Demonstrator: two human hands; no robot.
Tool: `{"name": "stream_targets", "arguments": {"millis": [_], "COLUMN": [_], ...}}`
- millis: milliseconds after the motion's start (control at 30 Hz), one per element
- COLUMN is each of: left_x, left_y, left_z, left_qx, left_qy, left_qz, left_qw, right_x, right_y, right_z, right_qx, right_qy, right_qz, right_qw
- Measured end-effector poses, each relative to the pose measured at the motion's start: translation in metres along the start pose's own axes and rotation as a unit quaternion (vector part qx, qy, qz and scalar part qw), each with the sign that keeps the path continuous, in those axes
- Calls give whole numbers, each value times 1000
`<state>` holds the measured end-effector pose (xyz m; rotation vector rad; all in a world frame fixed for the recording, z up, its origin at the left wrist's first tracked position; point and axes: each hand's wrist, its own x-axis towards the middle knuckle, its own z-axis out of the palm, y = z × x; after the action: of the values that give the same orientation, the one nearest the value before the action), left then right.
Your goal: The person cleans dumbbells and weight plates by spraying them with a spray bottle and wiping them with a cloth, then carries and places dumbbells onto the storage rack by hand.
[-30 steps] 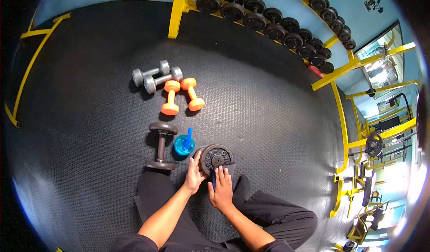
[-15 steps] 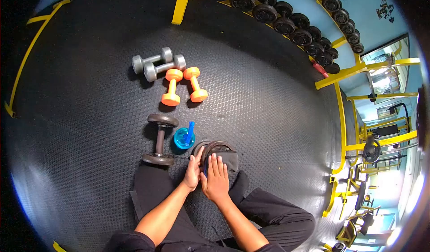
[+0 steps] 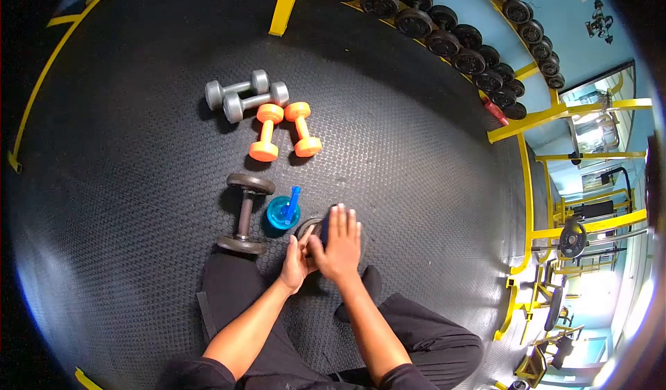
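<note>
My left hand [image 3: 295,265] holds the side of a dark dumbbell [image 3: 305,227], which is mostly hidden behind both hands. Its weight plate now stands tilted. Flat and with fingers stretched out, my right hand [image 3: 338,246] lies over the dumbbell's right end on a dark cloth [image 3: 325,229], of which only an edge shows. Just left of them stands a translucent blue spray bottle [image 3: 280,213] with a blue top. Further left, another dark dumbbell [image 3: 245,215] lies on the floor near my knee.
Two orange dumbbells [image 3: 266,133] and two silver dumbbells [image 3: 239,96] lie farther forward on the black textured floor [image 3: 139,154]. A yellow rack [image 3: 286,5] holds several dark dumbbells. Yellow-framed gym equipment [image 3: 590,225] stands at the right.
The held dumbbell's lettered plate has turned from facing up to edge-on, and the right hand has slid forward over it, covering the cloth. The view has shifted slightly.
</note>
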<state>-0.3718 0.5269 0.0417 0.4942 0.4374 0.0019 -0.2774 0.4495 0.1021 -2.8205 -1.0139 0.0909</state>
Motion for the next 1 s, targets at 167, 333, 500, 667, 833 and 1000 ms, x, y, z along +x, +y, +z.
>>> {"name": "stream_targets", "arguments": {"millis": [167,333,500,667,833,1000], "left_x": [2,-2,-1,-1,-4,-4], "left_y": [-12,3,0,4,10,24], "left_z": [-33,4,-4,-4,-9,-5], "left_qx": [-45,-66,-53,-38,-6,24], "left_qy": [-24,35,9,9,9,101], "left_qz": [-2,-33,-35,-59,-96,-14], "left_qw": [999,997,998,997,995,994], "right_x": [-12,40,-1,-34,48,50], "right_y": [-12,23,42,51,53,1], "right_z": [9,-9,13,31,14,6], "right_qx": [11,58,226,319,275,38], "right_qy": [-18,-83,78,34,16,-74], "right_qz": [-200,-82,217,382,122,-37], "right_qw": [980,991,946,867,954,996]}}
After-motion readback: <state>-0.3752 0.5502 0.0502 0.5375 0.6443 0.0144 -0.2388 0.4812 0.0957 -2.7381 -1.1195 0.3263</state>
